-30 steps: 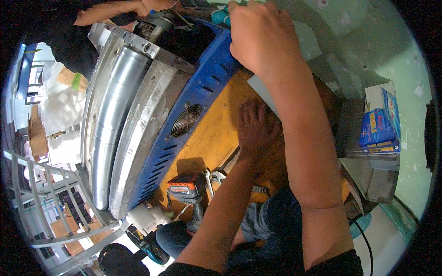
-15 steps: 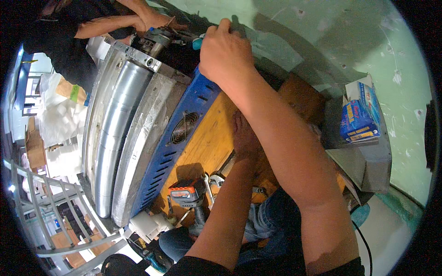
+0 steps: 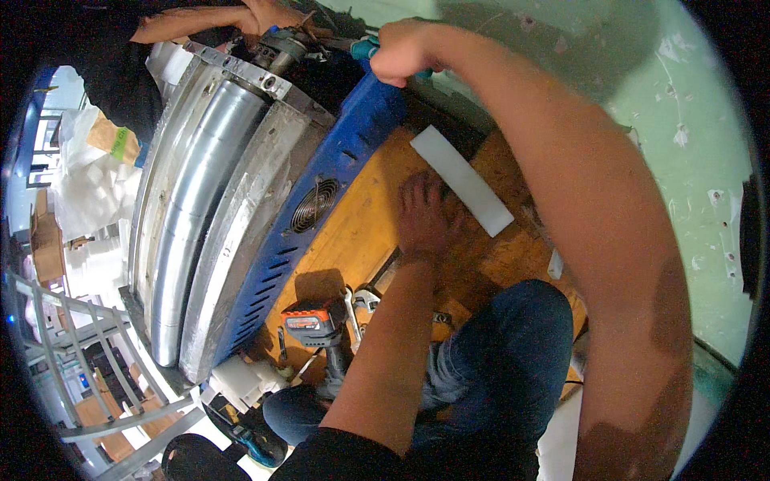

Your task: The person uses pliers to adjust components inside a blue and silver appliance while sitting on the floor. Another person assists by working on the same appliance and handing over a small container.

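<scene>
High at the centre, my right hand [image 3: 405, 52] is closed around a teal-handled tool [image 3: 365, 48] beside the machine's upper end. The fist hides most of the tool, so its exact kind does not show. Below it, my left hand [image 3: 425, 212] rests with fingers spread on the yellow-brown wooden board [image 3: 349, 232]. The blue slotted side panel [image 3: 277, 260], with a round fan grille [image 3: 315, 206], runs along the machine to the left. Beside it lies a long shiny metal roller [image 3: 204, 208]. A white strip [image 3: 463, 180] lies just right of my left hand.
A cordless power tool [image 3: 314, 322] with an orange-and-black battery and a wrench [image 3: 353, 317] lie before my knees. Another person's arm [image 3: 200, 22] reaches across the machine's far end. A pale green wall [image 3: 674, 136] rises on the right; a metal railing [image 3: 80, 353] stands lower left.
My right hand has moved slightly right and up with the teal-handled tool, its elbow swinging out rightward. The white strip and my bent knee have come into view; the box on the right is now hidden.
</scene>
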`<state>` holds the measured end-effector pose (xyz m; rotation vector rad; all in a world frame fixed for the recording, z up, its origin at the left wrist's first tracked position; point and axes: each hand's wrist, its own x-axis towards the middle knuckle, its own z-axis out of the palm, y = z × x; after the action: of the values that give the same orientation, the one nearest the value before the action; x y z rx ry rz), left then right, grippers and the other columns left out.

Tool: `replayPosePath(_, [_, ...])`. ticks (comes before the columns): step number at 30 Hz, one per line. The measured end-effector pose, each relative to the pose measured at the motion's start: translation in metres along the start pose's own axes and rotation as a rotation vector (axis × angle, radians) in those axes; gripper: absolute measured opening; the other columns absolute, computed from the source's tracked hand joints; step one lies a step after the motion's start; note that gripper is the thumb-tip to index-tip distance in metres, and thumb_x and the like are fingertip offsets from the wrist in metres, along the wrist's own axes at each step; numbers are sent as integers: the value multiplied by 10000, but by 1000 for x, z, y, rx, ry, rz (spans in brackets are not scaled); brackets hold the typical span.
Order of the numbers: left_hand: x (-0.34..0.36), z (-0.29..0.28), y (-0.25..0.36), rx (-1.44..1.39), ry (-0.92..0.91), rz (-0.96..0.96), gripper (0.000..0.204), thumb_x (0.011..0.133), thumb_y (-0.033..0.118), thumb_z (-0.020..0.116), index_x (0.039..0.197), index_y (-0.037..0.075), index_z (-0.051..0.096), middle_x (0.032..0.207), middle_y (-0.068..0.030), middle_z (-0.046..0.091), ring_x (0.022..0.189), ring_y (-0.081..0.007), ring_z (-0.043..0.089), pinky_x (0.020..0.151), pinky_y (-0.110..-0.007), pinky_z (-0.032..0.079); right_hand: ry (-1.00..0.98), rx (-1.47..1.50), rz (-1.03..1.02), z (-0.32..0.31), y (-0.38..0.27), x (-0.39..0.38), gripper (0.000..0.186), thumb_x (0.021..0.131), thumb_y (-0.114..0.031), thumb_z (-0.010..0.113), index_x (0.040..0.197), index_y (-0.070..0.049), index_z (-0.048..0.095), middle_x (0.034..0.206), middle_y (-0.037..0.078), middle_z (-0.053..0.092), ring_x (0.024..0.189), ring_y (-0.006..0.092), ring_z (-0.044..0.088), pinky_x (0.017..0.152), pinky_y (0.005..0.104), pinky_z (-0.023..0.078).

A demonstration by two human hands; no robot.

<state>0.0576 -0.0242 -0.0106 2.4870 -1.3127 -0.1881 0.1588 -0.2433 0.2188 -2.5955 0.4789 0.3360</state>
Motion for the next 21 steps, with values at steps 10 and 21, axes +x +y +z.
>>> replayPosePath(10, [6, -3, 4, -69, -28, -20, 805, 882, 495, 694, 1496, 45, 432, 1570, -197, 382, 1513, -369, 285, 1285, -517, 160, -19, 198, -13, 3, 27, 15, 354, 542, -153, 746, 813, 73, 713, 861, 240, 699, 686, 378, 695, 497, 510, 544])
replayPosePath(21, [5, -10, 5, -47, -29, -16, 826, 895, 500, 672, 1521, 36, 400, 1565, -201, 380, 1518, -360, 276, 1287, -521, 147, -31, 160, 17, 2, 20, 9, 399, 542, -167, 752, 852, 78, 698, 869, 217, 699, 662, 359, 688, 472, 486, 534])
